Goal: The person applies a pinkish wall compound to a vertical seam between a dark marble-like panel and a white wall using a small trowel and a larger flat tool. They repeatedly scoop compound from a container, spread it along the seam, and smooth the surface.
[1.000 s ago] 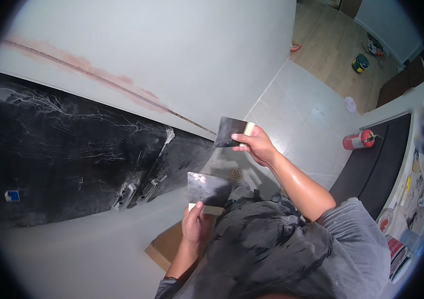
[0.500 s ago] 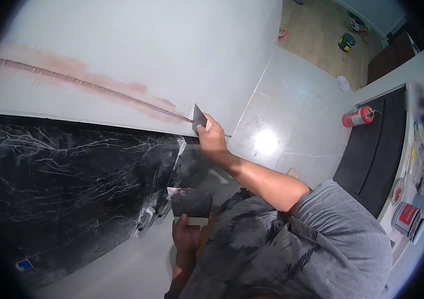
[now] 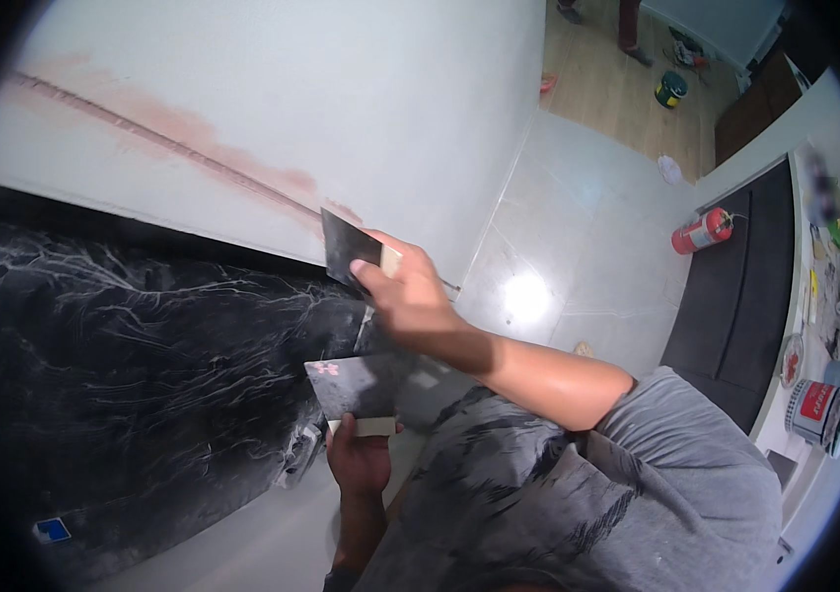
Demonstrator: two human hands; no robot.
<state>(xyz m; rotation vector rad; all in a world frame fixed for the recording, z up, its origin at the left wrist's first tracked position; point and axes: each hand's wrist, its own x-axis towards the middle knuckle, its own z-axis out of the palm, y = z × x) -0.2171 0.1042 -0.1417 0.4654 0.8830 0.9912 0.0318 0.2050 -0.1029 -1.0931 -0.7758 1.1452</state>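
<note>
My right hand (image 3: 412, 301) is closed on a putty knife (image 3: 349, 247), thumb lying on its wide dark blade. The blade's edge is at the right end of a narrow groove (image 3: 198, 156) in the white wall, with pinkish smears around it. Whether it touches the wall I cannot tell. Lower down, my left hand (image 3: 359, 464) grips a second putty knife (image 3: 356, 387) by its pale handle. That blade carries a few small pinkish dabs near one corner. Below the wall lies a black slab (image 3: 144, 395) with white veins.
Grey floor tiles (image 3: 578, 237) stretch to the right. A red fire extinguisher (image 3: 703, 231) is beside a dark panel (image 3: 726, 296). A cluttered white ledge holds a tub (image 3: 814, 412). At the far top right are a dark green bucket (image 3: 671, 90) and another person's legs (image 3: 630, 28).
My right hand has moved left with its putty knife along the groove. The left hand's putty knife has shifted slightly left and up. Another person's legs have come into view.
</note>
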